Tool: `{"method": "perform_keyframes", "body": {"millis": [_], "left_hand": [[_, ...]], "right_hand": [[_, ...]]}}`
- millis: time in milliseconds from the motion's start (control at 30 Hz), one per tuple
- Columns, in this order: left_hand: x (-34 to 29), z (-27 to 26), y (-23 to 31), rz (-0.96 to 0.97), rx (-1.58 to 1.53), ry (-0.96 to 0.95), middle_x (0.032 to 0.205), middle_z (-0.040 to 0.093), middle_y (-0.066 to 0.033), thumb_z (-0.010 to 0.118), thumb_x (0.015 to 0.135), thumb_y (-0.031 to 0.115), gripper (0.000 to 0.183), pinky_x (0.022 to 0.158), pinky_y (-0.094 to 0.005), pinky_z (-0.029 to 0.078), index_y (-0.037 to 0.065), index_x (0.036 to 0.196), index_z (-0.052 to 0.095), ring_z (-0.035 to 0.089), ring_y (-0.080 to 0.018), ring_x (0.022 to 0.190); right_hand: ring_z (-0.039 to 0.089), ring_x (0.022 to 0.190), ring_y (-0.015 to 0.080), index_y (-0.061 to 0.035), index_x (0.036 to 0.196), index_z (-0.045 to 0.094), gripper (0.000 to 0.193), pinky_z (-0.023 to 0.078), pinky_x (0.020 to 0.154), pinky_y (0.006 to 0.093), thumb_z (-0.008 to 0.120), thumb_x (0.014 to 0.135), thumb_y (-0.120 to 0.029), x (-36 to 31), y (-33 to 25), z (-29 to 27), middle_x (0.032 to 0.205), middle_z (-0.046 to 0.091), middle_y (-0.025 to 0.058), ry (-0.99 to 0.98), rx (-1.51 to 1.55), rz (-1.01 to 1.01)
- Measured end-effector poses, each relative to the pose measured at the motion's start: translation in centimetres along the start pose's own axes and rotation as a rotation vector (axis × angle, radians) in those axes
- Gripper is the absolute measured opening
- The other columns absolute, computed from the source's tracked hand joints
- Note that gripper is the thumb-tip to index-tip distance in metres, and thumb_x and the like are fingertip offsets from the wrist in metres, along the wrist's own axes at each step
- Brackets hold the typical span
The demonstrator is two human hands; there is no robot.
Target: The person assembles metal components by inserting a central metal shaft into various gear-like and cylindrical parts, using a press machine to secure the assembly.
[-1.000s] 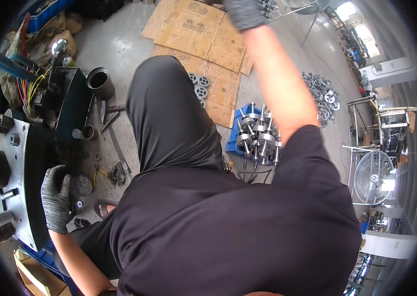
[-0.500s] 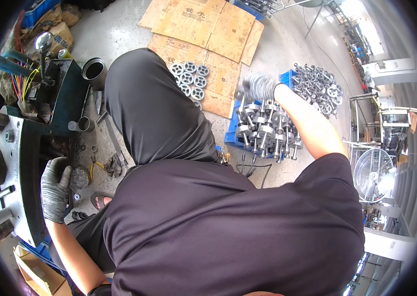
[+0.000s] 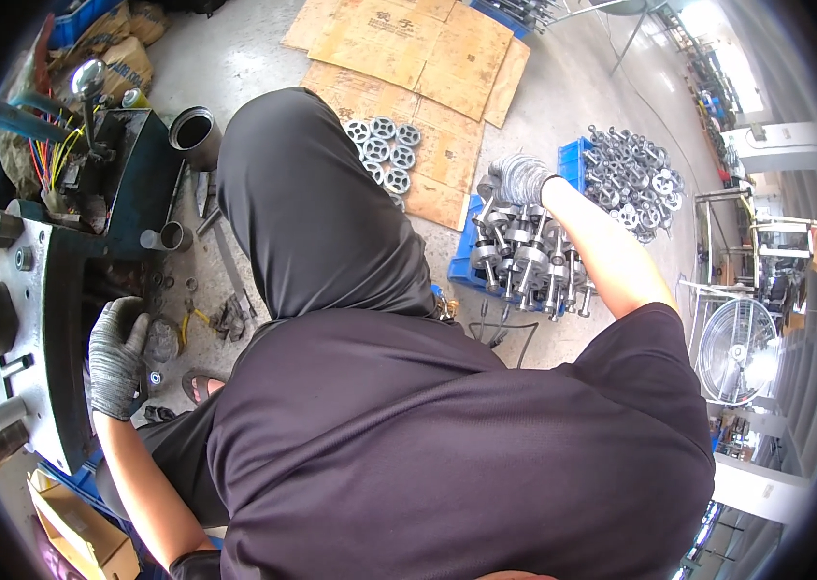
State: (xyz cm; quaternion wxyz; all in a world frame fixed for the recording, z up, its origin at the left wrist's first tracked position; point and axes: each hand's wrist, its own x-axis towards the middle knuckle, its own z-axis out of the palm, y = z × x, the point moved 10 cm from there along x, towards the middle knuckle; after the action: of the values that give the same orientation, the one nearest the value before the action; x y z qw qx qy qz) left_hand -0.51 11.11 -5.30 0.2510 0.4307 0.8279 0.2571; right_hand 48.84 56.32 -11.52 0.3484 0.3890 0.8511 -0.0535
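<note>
My right hand [image 3: 521,181], in a grey knitted glove, is at the far left corner of a heap of metal parts [image 3: 529,256], each a rod with a round disc. Its fingers are closed around one metal part [image 3: 486,186], partly hidden by the glove. The heap rises above the rim of a blue crate [image 3: 463,269]. My left hand [image 3: 118,360], gloved too, rests beside the dark front of a machine [image 3: 56,358]. Its thumb stands apart from the bent fingers, and nothing shows in it.
Silvery spoked wheels [image 3: 388,155] lie on flattened cardboard [image 3: 447,145] ahead. Behind the crate is a second heap of metal parts [image 3: 635,184]. Near the machine stand a black cylinder [image 3: 194,135] and a small cup [image 3: 174,237]; yellow-handled pliers [image 3: 198,317] lie on the floor.
My right hand, blurred before, now shows sharply and has shifted slightly right and down over the crate's heap. The whole view has slid a little right; my left hand keeps its place by the machine.
</note>
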Motion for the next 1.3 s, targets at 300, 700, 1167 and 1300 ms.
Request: {"method": "perform_keyframes", "body": {"millis": [300, 700, 1167, 1300], "left_hand": [[-0.2, 0.1, 0.0, -0.008, 0.003, 0.002, 0.108, 0.073, -0.0158, 0.069, 0.099, 0.007, 0.022, 0.095, -0.0379, 0.055, 0.0, 0.12, 0.069, 0.07, -0.0291, 0.101], [-0.2, -0.5, 1.3, 0.057, 0.064, 0.011, 0.108, 0.07, -0.0163, 0.071, 0.096, 0.008, 0.023, 0.093, -0.0386, 0.055, 0.001, 0.118, 0.07, 0.07, -0.0309, 0.101], [-1.0, -7.1, 2.2, 0.093, 0.071, 0.288, 0.109, 0.072, -0.016, 0.074, 0.095, 0.02, 0.026, 0.093, -0.0411, 0.056, 0.006, 0.117, 0.073, 0.071, -0.0331, 0.104], [-1.1, -7.2, -0.9, 0.053, 0.172, 0.321, 0.108, 0.071, -0.0171, 0.075, 0.095, 0.026, 0.028, 0.091, -0.0442, 0.056, 0.008, 0.116, 0.073, 0.07, -0.0375, 0.105]], "right_hand": [[0.077, 0.089, 0.0301, -0.0118, 0.099, 0.083, 0.028, 0.06, 0.076, 0.0439, 0.08, 0.081, -0.033, -1.0, -2.2, 12.1, 0.093, 0.08, 0.0119, -0.277, -0.188, -0.163], [0.074, 0.085, 0.0297, -0.0132, 0.099, 0.084, 0.048, 0.059, 0.077, 0.0451, 0.081, 0.074, -0.054, 2.7, -0.6, 18.1, 0.093, 0.08, 0.0081, -0.575, -0.189, -0.304], [0.075, 0.106, 0.0354, -0.0095, 0.116, 0.08, 0.036, 0.06, 0.092, 0.0439, 0.068, 0.082, -0.005, 20.5, -18.2, -29.1, 0.114, 0.078, 0.0191, 0.203, -0.912, -0.306], [0.079, 0.092, 0.0323, -0.0085, 0.094, 0.083, 0.018, 0.062, 0.079, 0.0445, 0.066, 0.088, -0.009, 22.5, -32.6, -39.6, 0.097, 0.079, 0.0185, 0.78, -0.348, -0.494]]}}
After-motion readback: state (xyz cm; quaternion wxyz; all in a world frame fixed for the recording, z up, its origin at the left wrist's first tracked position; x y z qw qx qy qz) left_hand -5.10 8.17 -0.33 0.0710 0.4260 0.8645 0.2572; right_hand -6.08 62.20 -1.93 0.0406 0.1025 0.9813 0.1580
